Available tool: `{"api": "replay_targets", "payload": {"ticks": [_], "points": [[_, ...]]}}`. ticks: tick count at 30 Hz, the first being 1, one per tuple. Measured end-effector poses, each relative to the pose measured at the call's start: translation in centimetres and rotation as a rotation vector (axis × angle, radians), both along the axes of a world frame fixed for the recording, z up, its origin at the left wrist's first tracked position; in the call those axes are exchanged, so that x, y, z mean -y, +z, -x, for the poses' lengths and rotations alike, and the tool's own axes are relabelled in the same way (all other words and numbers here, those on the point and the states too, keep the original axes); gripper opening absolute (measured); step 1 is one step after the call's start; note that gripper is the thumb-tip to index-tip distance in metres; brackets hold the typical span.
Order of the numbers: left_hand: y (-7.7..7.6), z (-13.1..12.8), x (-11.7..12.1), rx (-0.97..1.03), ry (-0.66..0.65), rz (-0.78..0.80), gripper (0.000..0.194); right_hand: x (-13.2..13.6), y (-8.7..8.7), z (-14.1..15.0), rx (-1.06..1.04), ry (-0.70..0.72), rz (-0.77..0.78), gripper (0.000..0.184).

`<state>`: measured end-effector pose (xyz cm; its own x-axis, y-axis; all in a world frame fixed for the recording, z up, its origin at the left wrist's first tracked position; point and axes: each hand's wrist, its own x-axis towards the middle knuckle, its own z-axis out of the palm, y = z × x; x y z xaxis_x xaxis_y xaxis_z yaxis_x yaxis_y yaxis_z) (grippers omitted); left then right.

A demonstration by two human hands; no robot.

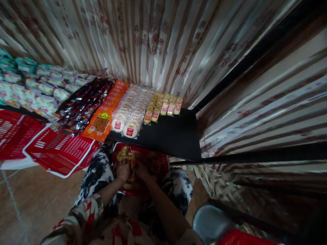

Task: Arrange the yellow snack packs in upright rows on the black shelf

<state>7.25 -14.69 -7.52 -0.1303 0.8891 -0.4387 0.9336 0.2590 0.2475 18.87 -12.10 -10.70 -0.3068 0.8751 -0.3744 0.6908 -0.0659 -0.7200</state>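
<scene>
Teal packs point(25, 63) stand at your far left, at the back of the row, with a red basket point(15, 134) below them. Next to them come white packs point(46, 87) in several lines, and below these a second red basket point(62, 149) with a white rim tilts toward you. Dark glossy packets point(84, 105) follow in a loose heap, then a flat orange packet point(104, 115) that reaches the front edge of the shelf. Beside it lie round white packs point(131, 129) in clear wrap, with red labels on the front ones.

Below these, between your legs in black-and-white trousers point(98, 170), sits a third red basket point(165, 159), partly under the shelf edge. Gold-wrapped packs point(123, 152) lie inside, mostly in its left half. Your left hand point(123, 172) is down among them, fingers spread a little over the wrappers; you cannot tell from here whether they grip one. Your right hand point(141, 170) is just beside it, also in the basket, its fingers in shadow, so their opening and any hold cannot be told.

Farther right, small yellow packs point(164, 108) stand in short rows on the black shelf point(176, 136). A striped curtain point(158, 44) hangs behind, and at lower right a pale basin point(212, 223) rests low down.
</scene>
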Motion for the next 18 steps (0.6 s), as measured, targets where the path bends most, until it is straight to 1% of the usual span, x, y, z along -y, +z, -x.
{"api": "replay_targets", "payload": {"ticks": [2, 5, 8, 10, 12, 14, 16, 18], "points": [[-0.3, -0.1, 0.1, 0.011, 0.02, 0.011, 0.038, 0.1, -0.1, 0.0, -0.033, -0.047, 0.061, 0.047], [-0.4, -0.2, 0.0, 0.07, 0.08, 0.012, 0.038, 0.1, 0.5, 0.0, -0.044, -0.086, 0.063, 0.042], [0.0, -0.4, -0.4, 0.155, 0.142, -0.027, 0.034, 0.2, 1.4, -0.1, -0.032, -0.092, 0.076, 0.038], [0.6, -0.4, -0.6, 0.193, 0.194, -0.048, 0.03, 0.3, 2.2, -0.3, -0.008, -0.076, 0.077, 0.039], [1.3, -0.4, -0.8, 0.224, 0.243, -0.059, 0.028, 0.5, 2.9, -0.7, 0.041, -0.044, 0.038, 0.042], [2.2, -0.2, -1.0, 0.279, 0.265, -0.056, 0.024, 0.7, 3.9, -1.2, 0.099, 0.001, -0.048, 0.046], [3.1, 0.1, -1.1, 0.371, 0.238, -0.049, 0.019, 1.0, 5.1, -1.9, 0.129, 0.075, -0.161, 0.049], [3.9, 0.4, -1.2, 0.475, 0.177, -0.05, 0.014, 1.1, 6.4, -2.7, 0.113, 0.163, -0.247, 0.049]]}}
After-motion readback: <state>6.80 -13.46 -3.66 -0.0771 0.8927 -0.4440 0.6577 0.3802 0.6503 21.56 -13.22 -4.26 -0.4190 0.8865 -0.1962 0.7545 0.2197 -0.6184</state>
